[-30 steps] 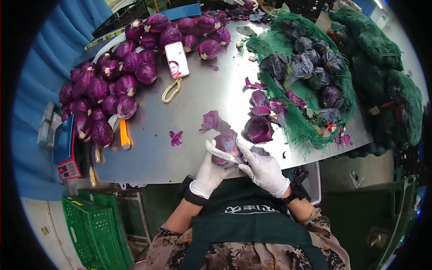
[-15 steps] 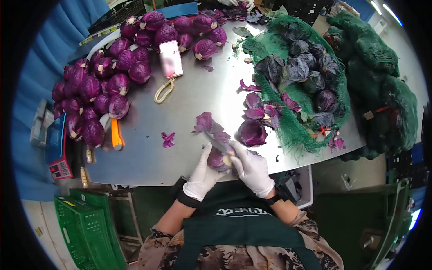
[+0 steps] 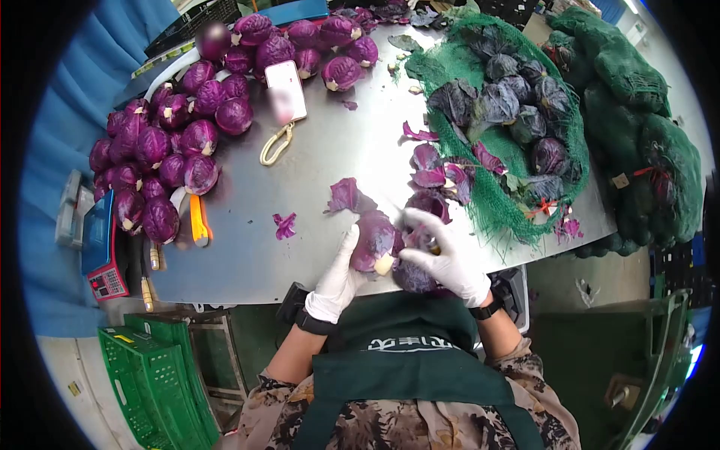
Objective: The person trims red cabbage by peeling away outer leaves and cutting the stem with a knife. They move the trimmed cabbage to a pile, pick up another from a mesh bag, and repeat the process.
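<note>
My left hand (image 3: 339, 277), in a white glove, is closed round the side of a red cabbage (image 3: 373, 238) at the table's near edge. The cabbage's pale cut stem points toward me. Close on its right, my gloved right hand (image 3: 454, 262) curls its thumb and fingers round a dark purple outer leaf (image 3: 414, 277). A grey blur by the right fingertips is too smeared to identify. Just beyond the cabbage lies a loose leaf piece (image 3: 349, 196). More peeled leaves (image 3: 429, 165) lie to the right.
Trimmed red cabbages (image 3: 154, 146) are heaped at the left, near a phone (image 3: 286, 90) and an orange-handled tool (image 3: 199, 220). An open green net sack (image 3: 480, 202) of untrimmed cabbages is at the right. Full sacks (image 3: 630, 135) stand beyond it. Green crates (image 3: 146, 382) stand below left.
The cabbage has turned upright in my left hand and shows more of its smooth side. My right hand has moved right, away from the stem, with a dark leaf at it.
</note>
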`<state>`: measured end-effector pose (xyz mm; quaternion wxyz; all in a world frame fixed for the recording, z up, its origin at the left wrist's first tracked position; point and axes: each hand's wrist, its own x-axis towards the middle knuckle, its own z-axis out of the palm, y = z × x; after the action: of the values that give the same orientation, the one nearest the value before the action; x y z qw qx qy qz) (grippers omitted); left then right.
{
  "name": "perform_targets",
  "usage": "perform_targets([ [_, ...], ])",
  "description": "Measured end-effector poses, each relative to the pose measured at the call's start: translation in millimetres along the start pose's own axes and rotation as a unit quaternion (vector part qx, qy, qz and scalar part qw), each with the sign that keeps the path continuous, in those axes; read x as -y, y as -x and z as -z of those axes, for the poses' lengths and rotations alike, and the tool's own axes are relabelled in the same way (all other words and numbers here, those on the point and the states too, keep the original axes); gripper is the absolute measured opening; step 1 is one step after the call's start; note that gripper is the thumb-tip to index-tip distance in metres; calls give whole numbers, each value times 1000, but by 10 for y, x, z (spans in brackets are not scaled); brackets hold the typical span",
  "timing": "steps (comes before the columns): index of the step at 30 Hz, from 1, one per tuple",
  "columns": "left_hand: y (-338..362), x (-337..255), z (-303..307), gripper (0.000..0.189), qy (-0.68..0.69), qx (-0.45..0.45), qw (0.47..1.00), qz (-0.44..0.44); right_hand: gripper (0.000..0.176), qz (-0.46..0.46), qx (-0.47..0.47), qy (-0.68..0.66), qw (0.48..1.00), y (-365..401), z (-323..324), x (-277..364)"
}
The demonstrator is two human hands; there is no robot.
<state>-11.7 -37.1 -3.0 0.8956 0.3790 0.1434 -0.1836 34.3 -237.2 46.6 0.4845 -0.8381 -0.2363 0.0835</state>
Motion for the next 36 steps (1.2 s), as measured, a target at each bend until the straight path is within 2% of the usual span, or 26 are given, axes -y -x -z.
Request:
perform_targets([
  [1,4,16,-6,62,0,-1,1000,6,60,28,34,13,999,1,-18,23],
  [2,1,26,-21,59,-15,-17,1000,-9,60,24,33,12,999,-1,-42,17],
  [4,-31,84,-10,57,-34,-55,997,-32,61,112,50,48,991,-9,-72,-6],
  [5,-16,79,-25,57,-33,-56,997,-33,61,112,52,48,991,2,-37,48],
  [7,15,16,-51,56,-19,-63,998,-18,62,-31,139,-3,990,8,78,191],
  [8,13,-3,-43,56,-19,-66,997,-20,64,48,147,119,981,24,105,140],
  [9,5,-23,-35,55,-18,-73,997,-11,64,51,148,118,981,29,64,102],
  [12,-20,-19,18,53,-38,-60,997,-2,64,200,53,164,964,74,-82,-42],
  [13,-41,-8,62,52,-57,-41,998,-4,64,200,51,164,965,81,-114,-84],
  [14,-58,-10,137,50,-69,-5,997,24,64,159,80,162,971,98,-141,-120],
  [16,-59,53,143,51,-74,-20,997,24,57,98,111,212,966,104,-174,-109],
  [17,-64,44,112,51,-76,-35,996,21,57,102,109,215,965,95,-191,-123],
  [19,-69,44,82,51,-70,-25,996,40,46,35,54,4,998,94,-235,-168],
  [20,-83,94,46,48,-92,-49,995,-7,38,-29,31,-111,993,86,-197,-64],
  [21,-84,110,10,45,-114,-73,989,-54,35,-98,7,-125,987,79,-267,-203],
  [22,-47,83,-5,44,-91,-68,993,-19,36,-83,6,-141,987,61,-267,-195],
  [24,-30,108,21,44,-72,-58,995,-28,36,-66,3,-156,986,29,-227,-108],
  [26,-43,131,58,44,-53,-45,997,-36,31,-57,24,-43,997,43,-170,19],
  [27,-42,149,89,47,-111,-47,991,-54,31,-59,24,-43,997,37,-177,-37],
  [28,-35,152,115,50,-170,-49,981,-74,28,-69,-18,-61,996,-2,-185,-140],
  [29,-12,124,120,50,-170,-49,981,-74,25,-79,-61,-80,992,-53,-182,-196],
  [31,44,18,84,57,-171,37,982,-65,19,-152,-136,-124,971,-219,-63,-175],
  [32,36,-26,55,68,-151,71,983,-76,20,-182,-155,-209,948,-307,10,-293],
  [33,53,-37,69,68,-153,72,983,-77,21,-211,-172,-292,917,-362,71,-438],
  [35,96,-67,126,78,-104,69,990,-58,29,-199,-172,-280,923,-445,139,-884],
  [36,79,-73,142,85,-96,62,991,-76,41,-171,-201,-177,948,-447,98,-846],
])
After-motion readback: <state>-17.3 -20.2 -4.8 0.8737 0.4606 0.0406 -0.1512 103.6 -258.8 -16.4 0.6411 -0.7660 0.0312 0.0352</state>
